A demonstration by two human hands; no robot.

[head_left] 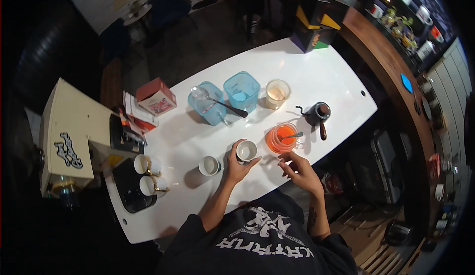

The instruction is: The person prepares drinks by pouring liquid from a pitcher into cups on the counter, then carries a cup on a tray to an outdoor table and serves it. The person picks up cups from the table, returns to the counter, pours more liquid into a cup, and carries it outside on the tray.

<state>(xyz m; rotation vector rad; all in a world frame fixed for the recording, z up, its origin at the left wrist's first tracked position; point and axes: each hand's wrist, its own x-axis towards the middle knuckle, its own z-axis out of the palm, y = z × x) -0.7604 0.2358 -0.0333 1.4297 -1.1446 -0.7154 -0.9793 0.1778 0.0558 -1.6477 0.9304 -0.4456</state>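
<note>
Head view showed me the left hand (235, 170) curled around a pale cup (246, 151), seemingly unfilled, a second cup (210, 166) left of that grip. Right of it, the right hand (301, 174) hung half-curled near the orange jar (275, 143); I couldn't tell whether it pinched anything.

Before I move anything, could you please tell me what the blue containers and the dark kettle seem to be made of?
The blue containers look like smooth plastic, given their tinted, see-through walls. The kettle seems glossy metal, perhaps enamelled, from its highlights; its brown handle looks like smooth wood.
</note>
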